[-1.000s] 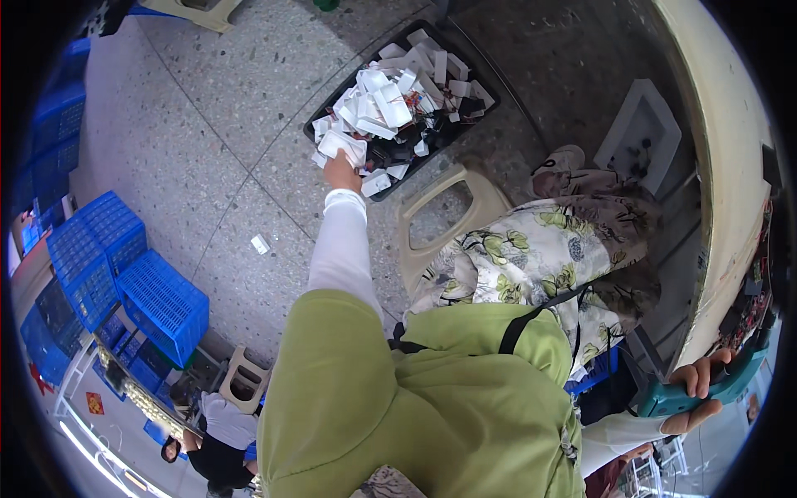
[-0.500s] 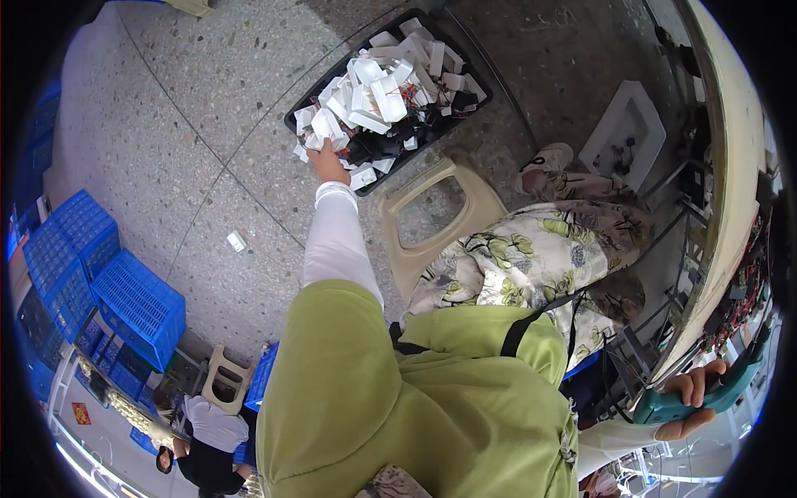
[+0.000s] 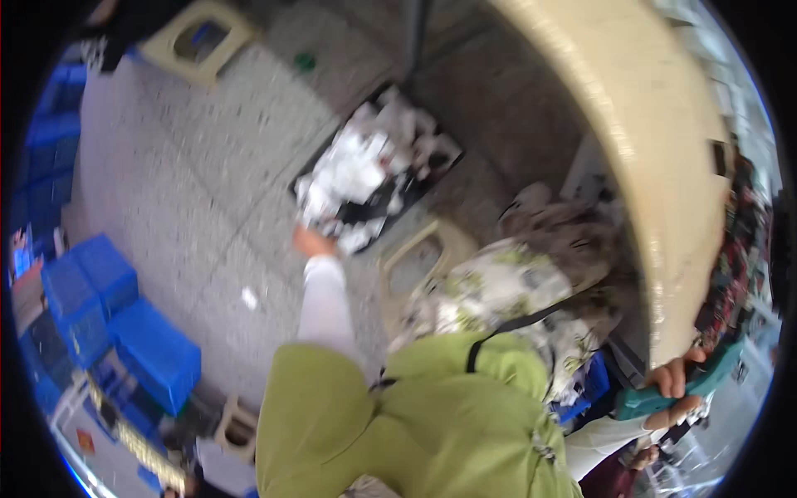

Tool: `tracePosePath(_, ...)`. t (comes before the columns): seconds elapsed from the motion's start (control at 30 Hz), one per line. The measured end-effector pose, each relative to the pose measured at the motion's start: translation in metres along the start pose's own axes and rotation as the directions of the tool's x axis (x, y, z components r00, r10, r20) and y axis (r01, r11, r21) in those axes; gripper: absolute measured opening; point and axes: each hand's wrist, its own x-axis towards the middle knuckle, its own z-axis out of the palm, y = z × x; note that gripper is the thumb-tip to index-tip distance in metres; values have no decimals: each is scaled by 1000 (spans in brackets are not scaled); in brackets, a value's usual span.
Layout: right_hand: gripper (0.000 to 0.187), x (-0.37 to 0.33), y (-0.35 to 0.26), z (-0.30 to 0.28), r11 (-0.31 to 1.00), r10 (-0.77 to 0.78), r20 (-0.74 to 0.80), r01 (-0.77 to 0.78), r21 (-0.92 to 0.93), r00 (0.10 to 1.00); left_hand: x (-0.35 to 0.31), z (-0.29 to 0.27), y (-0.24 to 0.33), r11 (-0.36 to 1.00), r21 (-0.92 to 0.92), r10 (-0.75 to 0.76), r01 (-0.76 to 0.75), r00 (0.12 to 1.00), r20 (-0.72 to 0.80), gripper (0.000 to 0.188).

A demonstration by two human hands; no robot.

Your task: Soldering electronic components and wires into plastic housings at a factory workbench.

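Observation:
A black tray point(image 3: 408, 204) on the floor is heaped with white box-shaped pieces point(image 3: 349, 158) and some dark parts, all blurred. At the tray's near left edge is my left hand point(image 3: 314, 241), beside the white pieces. Its fingers are smeared by motion, so I cannot see whether they hold one. Far over on the right, my right hand point(image 3: 674, 383) is wrapped round a teal gun-shaped tool point(image 3: 643, 403), close to the table edge.
A beige stool point(image 3: 404, 264) stands just nearer than the tray. The pale tabletop point(image 3: 656, 207) curves along the right, with wires on it. Blue crates point(image 3: 156, 349) are stacked at left. Another beige stool point(image 3: 199, 37) is far left. A small white piece point(image 3: 249, 297) lies on the floor.
The whole view has shifted and blurred; the tray looks lower and the tabletop reaches further in. My left hand now shows at the tray's edge. My right hand keeps the teal tool.

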Motion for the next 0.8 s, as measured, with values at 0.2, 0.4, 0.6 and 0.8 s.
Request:
tracePosePath(0.2, 65, 1, -4, -38, 994, -97, -10, 96, -50, 995, 14, -124, 80, 20, -983, -178, -181, 967, -181, 21)
tracePosePath(0.4, 66, -6, -22, -52, 981, -191, -35, 191, 13, 981, -132, -292, 328, -377, -743, 425, -553, 609, -670, 26)
tracePosePath(0.6, 70, -9, -39, -71, 966, -238, -56, 242, 91, 970, -190, -292, 537, -247, -314, 818, -917, -23, -575, 37)
tracePosePath(0.8, 69, -10, -46, -86, 958, -261, -132, 273, 82, 956, -177, -277, 679, -102, -48, 845, -994, -61, -532, 60)
